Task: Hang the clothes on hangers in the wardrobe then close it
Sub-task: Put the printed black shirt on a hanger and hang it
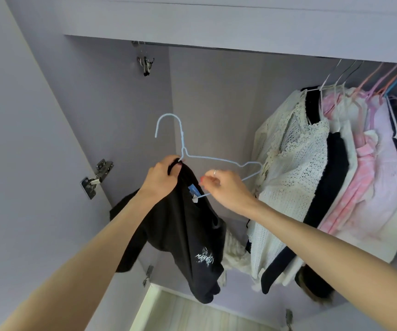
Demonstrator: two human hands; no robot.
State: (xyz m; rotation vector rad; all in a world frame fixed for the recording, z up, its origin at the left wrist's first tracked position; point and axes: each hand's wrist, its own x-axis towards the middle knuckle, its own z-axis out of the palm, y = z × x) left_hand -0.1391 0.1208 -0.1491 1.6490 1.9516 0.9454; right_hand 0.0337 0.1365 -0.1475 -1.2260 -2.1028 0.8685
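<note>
White print on black shirt [187,235] is illegible.

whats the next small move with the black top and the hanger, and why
Probably pull the black top across the hanger's bare right arm. The left hand grips the collar at the hanger's neck, the right hand holds the lower wire, and the top hangs bunched on the left side only.

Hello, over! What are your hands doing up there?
Left hand grips black top at collar. Right hand pinches blue hanger. Top half on. Rail space free at left.
</note>
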